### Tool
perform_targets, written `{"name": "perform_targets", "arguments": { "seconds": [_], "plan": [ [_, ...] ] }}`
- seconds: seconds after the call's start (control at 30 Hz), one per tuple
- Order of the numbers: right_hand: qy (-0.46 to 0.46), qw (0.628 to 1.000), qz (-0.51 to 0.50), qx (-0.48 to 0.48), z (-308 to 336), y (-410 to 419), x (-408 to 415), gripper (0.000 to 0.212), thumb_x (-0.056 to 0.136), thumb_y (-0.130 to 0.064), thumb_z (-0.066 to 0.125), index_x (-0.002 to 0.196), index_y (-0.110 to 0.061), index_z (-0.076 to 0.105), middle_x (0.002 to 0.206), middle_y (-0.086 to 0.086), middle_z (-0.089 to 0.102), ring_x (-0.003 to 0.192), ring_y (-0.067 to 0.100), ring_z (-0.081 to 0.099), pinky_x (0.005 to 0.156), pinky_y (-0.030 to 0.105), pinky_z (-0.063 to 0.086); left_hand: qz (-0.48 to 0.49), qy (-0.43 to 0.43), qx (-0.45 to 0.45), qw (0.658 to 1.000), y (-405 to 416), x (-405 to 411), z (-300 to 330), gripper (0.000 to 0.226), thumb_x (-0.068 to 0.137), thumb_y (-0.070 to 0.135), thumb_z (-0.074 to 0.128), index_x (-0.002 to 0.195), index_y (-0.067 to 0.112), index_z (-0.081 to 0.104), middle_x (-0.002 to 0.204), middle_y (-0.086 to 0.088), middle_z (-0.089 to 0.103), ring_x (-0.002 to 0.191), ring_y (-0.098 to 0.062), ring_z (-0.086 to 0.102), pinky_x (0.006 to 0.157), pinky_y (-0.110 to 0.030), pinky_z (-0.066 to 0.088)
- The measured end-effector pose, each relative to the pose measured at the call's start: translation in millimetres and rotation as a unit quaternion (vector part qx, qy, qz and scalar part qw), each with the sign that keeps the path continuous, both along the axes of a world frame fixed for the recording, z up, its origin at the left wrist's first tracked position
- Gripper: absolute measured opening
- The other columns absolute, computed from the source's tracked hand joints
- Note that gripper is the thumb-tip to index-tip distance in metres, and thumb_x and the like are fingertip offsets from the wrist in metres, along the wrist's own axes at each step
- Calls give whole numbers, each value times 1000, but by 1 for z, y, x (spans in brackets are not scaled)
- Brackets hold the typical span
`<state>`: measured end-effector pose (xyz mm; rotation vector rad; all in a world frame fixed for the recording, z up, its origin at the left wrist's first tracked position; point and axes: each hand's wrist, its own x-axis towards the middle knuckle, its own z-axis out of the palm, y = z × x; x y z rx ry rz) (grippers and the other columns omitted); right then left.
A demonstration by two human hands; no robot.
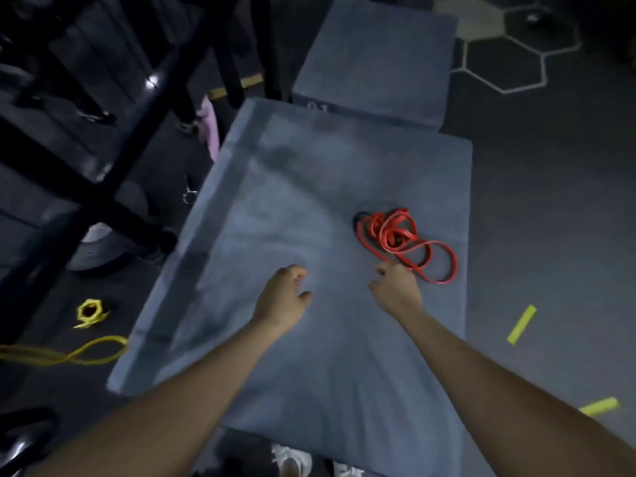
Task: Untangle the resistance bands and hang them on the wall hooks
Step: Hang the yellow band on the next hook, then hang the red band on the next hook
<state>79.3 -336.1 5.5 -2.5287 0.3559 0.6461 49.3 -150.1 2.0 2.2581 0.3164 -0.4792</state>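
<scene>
Where the tangled red rubber resistance bands lay in a loose knot of loops, right of centre in the frame, they sat on the large grey padded block, with a dark band or strap just visible under the far edge of the heap. The right hand was at the near edge of the heap, fingers loosely curled and touching or almost touching the nearest loop; motion blur made it impossible to say whether it had pinched the band. The left hand hovered over bare padding left of the heap, fingers relaxed and partly curled, holding nothing.

By my judgement the task stood at its start: the reach for the tangle, nothing separated, and no wall hooks in view. The next move would call for a firm hold on one outer loop while the other hand pinned or lifted the rest.

No container was visible. Outward, a second grey padded block stood at the top of the frame, yellow bands lay on the dark floor at lower left, and a black metal rack filled the upper left.
</scene>
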Motion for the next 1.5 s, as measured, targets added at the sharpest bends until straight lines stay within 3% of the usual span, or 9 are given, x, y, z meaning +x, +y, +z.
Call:
{"name": "perform_targets", "arguments": {
  "seconds": [0.27, 0.43, 0.57, 0.73, 1.07, 1.17, 1.27, 1.4, 1.5],
  "plan": [
    [-35, 996, -17, -83, -124, -56, 31, 46, 85, -8, 55, 131, -7, 48, 132, 15, 47, 125, 35, 38, 103, 40, 37, -103, -24, 13, 994, -32, 56, -119, 37, 84, 5, 62, 120, 7, 57, 120, -11, 57, 106, -21, 58, 87, -15, 36],
    [-97, 985, -3, -140, -175, -74, 48, 53, 84, -6, 52, 135, -11, 40, 132, 14, 42, 125, 34, 36, 106, 42, 35, -156, -42, 25, 986, -50, 75, -169, 36, 84, 5, 61, 120, 7, 57, 119, -9, 58, 105, -20, 58, 91, -20, 38],
    [-87, 984, -18, -153, -199, -82, 60, 54, 86, -11, 56, 136, -8, 35, 135, 14, 41, 129, 35, 36, 116, 42, 15, -167, -66, 33, 983, -52, 82, -193, 33, 83, 5, 61, 116, 9, 59, 116, -8, 57, 103, -20, 59, 92, -25, 43],
    [-95, 982, 39, -161, -195, -68, 46, 39, 89, -9, 50, 128, -10, 43, 125, 14, 54, 117, 34, 48, 98, 39, 35, -159, -58, 31, 985, -46, 76, -195, 32, 83, 3, 61, 115, 7, 60, 113, -11, 58, 100, -23, 60, 90, -28, 46],
    [-113, 975, 189, 37, -52, -21, 45, 38, 91, -16, 44, 128, -11, 49, 125, 14, 49, 113, 33, 52, 91, 42, 44, -126, -94, 7, 988, -42, 84, -68, 55, 79, 8, 69, 130, 12, 47, 125, -6, 47, 107, -19, 55, 90, -29, 45],
    [-129, 955, 241, 114, 15, 7, 45, 36, 91, -16, 45, 124, -12, 56, 117, 14, 57, 110, 27, 53, 93, 35, 41, -131, -128, -11, 983, -33, 82, -3, 59, 75, 1, 71, 129, 6, 48, 124, -10, 44, 106, -18, 52, 86, -14, 38],
    [-156, 925, 303, 165, 85, 39, 37, 30, 90, -6, 49, 118, -6, 59, 116, 15, 59, 109, 27, 52, 88, 26, 35, -104, -176, -26, 979, -6, 70, 57, 42, 71, -16, 66, 111, -8, 57, 105, -8, 48, 87, -9, 52, 77, -1, 37],
    [-193, 897, 351, 185, 166, 77, 24, 22, 91, -9, 51, 108, 0, 60, 105, 17, 62, 98, 29, 53, 79, 26, 35, -40, -201, 7, 979, 40, 37, 135, 10, 77, -6, 65, 86, -5, 61, 75, -5, 53, 71, -14, 55, 68, -27, 41],
    [-192, 888, 354, 222, 219, 105, 9, 18, 90, -11, 57, 100, 2, 63, 88, 9, 59, 79, 20, 50, 65, 20, 34, 27, -221, 2, 975, 72, 6, 192, 13, 76, -7, 65, 83, 4, 62, 64, 2, 51, 53, 7, 50, 56, -10, 36]
  ]
}}
